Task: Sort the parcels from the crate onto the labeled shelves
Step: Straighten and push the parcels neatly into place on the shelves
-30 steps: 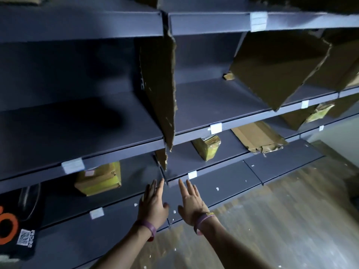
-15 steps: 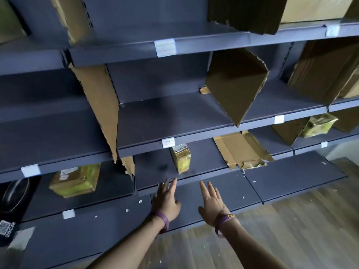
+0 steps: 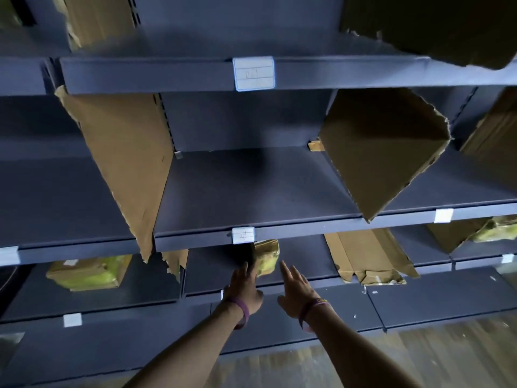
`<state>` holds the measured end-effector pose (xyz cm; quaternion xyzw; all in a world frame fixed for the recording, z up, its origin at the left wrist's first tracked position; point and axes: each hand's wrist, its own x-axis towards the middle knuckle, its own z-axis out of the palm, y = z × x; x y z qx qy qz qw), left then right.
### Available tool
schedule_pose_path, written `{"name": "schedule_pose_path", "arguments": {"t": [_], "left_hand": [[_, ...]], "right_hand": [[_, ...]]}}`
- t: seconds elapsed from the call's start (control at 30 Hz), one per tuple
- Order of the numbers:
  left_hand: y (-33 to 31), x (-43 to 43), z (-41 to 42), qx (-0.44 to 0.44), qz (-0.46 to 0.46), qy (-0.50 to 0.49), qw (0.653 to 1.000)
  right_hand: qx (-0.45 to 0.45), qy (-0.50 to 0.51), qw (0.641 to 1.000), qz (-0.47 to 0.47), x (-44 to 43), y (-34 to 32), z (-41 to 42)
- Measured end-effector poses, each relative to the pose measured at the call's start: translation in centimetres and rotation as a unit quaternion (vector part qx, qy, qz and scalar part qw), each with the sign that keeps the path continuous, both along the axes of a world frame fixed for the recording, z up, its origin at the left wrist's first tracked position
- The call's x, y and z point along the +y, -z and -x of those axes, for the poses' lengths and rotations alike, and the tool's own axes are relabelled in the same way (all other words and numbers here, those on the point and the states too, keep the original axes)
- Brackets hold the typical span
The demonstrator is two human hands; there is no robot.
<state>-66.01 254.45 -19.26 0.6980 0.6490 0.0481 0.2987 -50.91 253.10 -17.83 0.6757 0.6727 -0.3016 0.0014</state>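
**A:** Nearest me, what are the hands doing?

**B:** I see my left hand [image 3: 244, 289] and right hand [image 3: 297, 293] both released, fingers spread, grasping nothing. They reach over the lip of the lower shelf [image 3: 307, 284] toward the yellow parcel [image 3: 267, 256], which stands just beyond the fingertips, under the small label [image 3: 243, 235]. I cannot tell whether the left fingers touch it.

**A:** And farther back?

**B:** A flattened cardboard sheet [image 3: 366, 259] lies to the right, another yellow parcel [image 3: 89, 271] to the left, and cardboard dividers [image 3: 126, 169] lean above.

**A:** Risk?

**B:** I judge a one-sided push could topple the upright parcel deeper in, and the dim light could make me misread the label.
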Motion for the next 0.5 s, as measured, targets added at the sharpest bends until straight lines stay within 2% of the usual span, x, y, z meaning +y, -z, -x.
{"name": "schedule_pose_path", "arguments": {"t": [0.2,0.37,0.5], "left_hand": [[1.5,1.9,-0.4,-0.007,0.033,0.000,0.999],[2.4,3.4,-0.8,-0.051,0.052,-0.008,0.997],[2.4,3.8,-1.3,-0.077,0.074,-0.029,0.994]], "right_hand": [[-0.005,-0.033,0.999,0.021,3.4,1.2,0.7],[0.029,-0.013,0.999,0.040,5.4,1.3,0.5],[0.055,-0.041,0.997,0.042,6.3,1.7,-0.2]]}}
